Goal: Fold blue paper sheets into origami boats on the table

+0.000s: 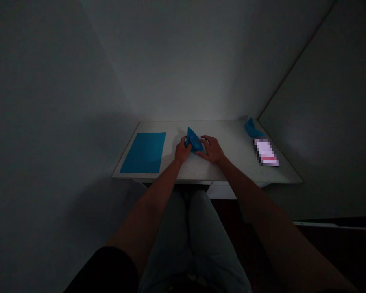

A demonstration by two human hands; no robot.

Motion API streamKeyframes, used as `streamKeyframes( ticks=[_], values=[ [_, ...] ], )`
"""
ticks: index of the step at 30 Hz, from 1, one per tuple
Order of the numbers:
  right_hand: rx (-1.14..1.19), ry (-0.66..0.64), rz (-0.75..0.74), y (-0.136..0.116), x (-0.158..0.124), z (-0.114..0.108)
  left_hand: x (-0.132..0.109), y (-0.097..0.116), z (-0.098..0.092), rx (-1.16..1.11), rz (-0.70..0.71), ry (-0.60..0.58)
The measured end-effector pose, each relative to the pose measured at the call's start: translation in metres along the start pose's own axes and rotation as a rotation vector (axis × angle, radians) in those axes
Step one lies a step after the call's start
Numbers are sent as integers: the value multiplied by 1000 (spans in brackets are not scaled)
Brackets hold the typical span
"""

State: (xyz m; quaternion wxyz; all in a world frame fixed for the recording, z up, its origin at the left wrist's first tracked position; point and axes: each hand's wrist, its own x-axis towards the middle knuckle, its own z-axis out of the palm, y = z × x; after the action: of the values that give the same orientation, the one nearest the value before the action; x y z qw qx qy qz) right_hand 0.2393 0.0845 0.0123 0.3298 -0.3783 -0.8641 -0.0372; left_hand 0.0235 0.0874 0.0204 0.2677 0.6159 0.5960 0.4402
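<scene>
A blue folded paper boat (pixel 194 141) is between my hands above the middle of the table, its pointed peak turned up. My left hand (pixel 182 151) is closed on the boat's left end, with the thumb in front and the other fingers partly hidden behind the paper. At the right end, my right hand (pixel 212 149) has its thumb low and its fingers higher, with the boat's tip between them. How firmly the right fingers press is hard to see in the dim light.
A flat blue sheet of paper (pixel 144 152) lies at the table's left. Another blue folded paper boat (pixel 252 128) stands at the back right, behind a phone (pixel 266 152) with a lit, blurred screen. Walls close in the white table (pixel 234 169) at the back and sides.
</scene>
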Motion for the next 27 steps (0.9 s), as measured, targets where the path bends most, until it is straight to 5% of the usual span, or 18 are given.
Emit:
streamKeyframes(
  ticks=[11,20,27],
  values=[
    [322,-47,191,19,-5,8,1,-6,5,34,24,-69],
    [570,121,662,15,0,23,-1,-1,2,-5,12,-147],
    [464,119,550,14,-6,25,0,-6,7,-227,57,40]
  ],
)
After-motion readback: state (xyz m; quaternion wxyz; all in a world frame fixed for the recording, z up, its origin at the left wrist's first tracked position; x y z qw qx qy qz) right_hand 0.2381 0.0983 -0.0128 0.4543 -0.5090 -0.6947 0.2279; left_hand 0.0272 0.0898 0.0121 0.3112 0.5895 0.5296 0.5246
